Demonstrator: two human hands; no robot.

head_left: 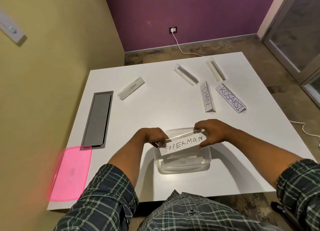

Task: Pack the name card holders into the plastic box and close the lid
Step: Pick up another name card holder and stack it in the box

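A clear plastic box (207, 163) sits open near the front of the white table (155, 106). Inside it lies a holder marked DOG (181, 162). Both hands hold a holder marked SUPERMAN (183, 143) just above the box: my left hand (154, 137) pinches its left end, my right hand (210, 132) its right end. Further back lie holders marked ELEPHANT (131, 88), CHAN (207, 97) and KOSAKSI (230, 97), plus two blank-looking clear ones (186, 74) (216, 70). The pink lid (71, 172) lies flat at the table's front left corner.
A grey cable hatch (98, 118) is set into the table on the left. A yellow wall runs close along the table's left side. A white cable (310, 132) trails on the floor to the right, and another runs from a wall socket (173, 30) behind.
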